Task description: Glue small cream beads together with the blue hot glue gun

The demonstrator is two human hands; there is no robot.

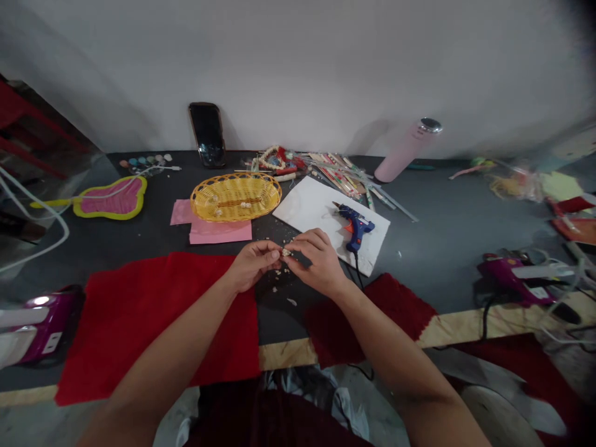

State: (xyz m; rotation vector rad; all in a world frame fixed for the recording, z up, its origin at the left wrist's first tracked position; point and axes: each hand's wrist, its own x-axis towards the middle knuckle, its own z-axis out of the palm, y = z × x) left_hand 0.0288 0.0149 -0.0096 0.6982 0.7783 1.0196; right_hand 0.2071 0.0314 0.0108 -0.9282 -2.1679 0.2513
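Near the middle of the dark table, my left hand [254, 264] pinches a small cream-coloured piece [285, 252] between thumb and fingers. My right hand [318, 259] meets it from the other side, thumb and fingertips closed on the same piece. Its exact shape is too small to tell. Small pale crumbs [278, 272] lie on the table under and around the hands. Behind them stands a yellow woven basket [223, 192] with a few small pale pieces in it, partly over pink sheets [220, 231]. A blue glue gun [357, 228] rests on a white board [302, 205].
Red cloth [162, 310] covers the table's front left, with another red piece [395, 304] at right. A phone [207, 135] and a pink bottle [405, 152] lean on the wall. Purple devices [526, 279] with cables sit at both sides. Sticks [338, 174] lie behind the board.
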